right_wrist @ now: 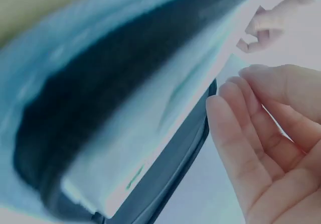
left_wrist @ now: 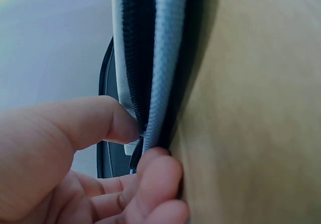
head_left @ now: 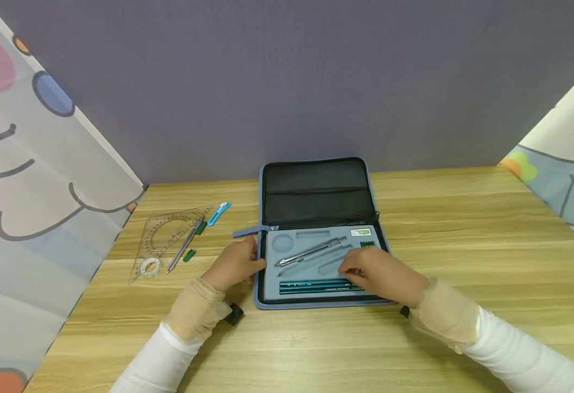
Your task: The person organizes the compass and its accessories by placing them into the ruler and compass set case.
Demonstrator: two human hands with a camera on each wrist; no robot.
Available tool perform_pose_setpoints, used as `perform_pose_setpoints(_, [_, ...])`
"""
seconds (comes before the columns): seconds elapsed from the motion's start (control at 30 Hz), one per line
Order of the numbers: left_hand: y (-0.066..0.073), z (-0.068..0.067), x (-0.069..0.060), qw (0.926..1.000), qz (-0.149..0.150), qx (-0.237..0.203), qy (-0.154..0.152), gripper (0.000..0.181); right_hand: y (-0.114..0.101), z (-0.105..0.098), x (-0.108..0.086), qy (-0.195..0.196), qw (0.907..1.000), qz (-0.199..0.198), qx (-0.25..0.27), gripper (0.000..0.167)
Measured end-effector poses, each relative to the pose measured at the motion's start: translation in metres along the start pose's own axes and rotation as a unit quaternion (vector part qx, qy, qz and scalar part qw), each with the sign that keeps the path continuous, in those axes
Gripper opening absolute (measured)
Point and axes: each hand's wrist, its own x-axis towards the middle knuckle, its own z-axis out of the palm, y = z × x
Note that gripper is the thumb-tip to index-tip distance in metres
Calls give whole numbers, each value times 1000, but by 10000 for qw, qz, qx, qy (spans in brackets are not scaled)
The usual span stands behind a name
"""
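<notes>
A blue zippered case lies unfolded on the table, its light-blue tray facing up. My left hand pinches the case's left edge; in the left wrist view, the thumb of that hand is on the zipper side and its fingers are beneath. Over the tray's right part, my right hand hovers with loosely bent fingers. Nothing shows between the fingers of this hand in the right wrist view. In the tray are a silver compass, dark green pencils and a white eraser.
To the left lie a clear set square, a tape roll, a slim silver pointed tool, two small green pieces and a blue utility knife. A grey panel stands behind the table.
</notes>
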Motion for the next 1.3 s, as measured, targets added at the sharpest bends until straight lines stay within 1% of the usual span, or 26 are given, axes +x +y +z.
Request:
perform_pose_setpoints(0.07, [-1,0,0,10000,-8,2,1,22,3,-4,-3,130,9999,72,-31,14])
perform_pose_setpoints(0.23, [-1,1,1,10000,4,-26,30,21,9,-12,-9,312,9987,387,-109,13])
perform_pose_setpoints(0.33, [-2,1,1,10000,42,-35,47,20,12,-17,-13,447,9962,744,-56,11])
perform_pose_setpoints(0.4, [-2,1,1,10000,51,-47,49,20,14,-21,-15,579,9932,1006,24,10])
perform_pose_setpoints(0.5, [-2,1,1,10000,31,-71,32,20,18,-27,-19,772,9864,1443,141,11])
perform_pose_setpoints(0.57, [-2,1,1,10000,21,-69,27,20,21,-31,-21,884,9819,1671,152,13])
perform_pose_setpoints(0.67, [-2,1,1,10000,-9,-46,9,21,29,-36,-24,944,9762,1945,164,12])
perform_pose_setpoints(0.77, [-2,1,1,10000,1,-44,14,21,39,-38,-28,893,9732,2113,168,13])
perform_pose_setpoints(0.87, [-1,0,-1,9999,-58,-80,37,21,50,-36,-29,779,9715,2223,279,17])
perform_pose_setpoints(1.0, [0,1,-1,9998,-93,-193,-3,21,58,-33,-31,444,9679,2424,486,27])
perform_pose_setpoints(1.13, [2,4,-1,9997,-20,-259,-38,21,63,-30,-35,94,9599,2677,834,36])
perform_pose_setpoints(1.2, [2,3,-1,9997,-40,-242,-9,22,63,-28,-35,37,9551,2778,1033,37])
perform_pose_setpoints(1.3, [1,1,-1,9997,-116,-193,39,22,63,-26,-32,85,9510,2842,1214,37])
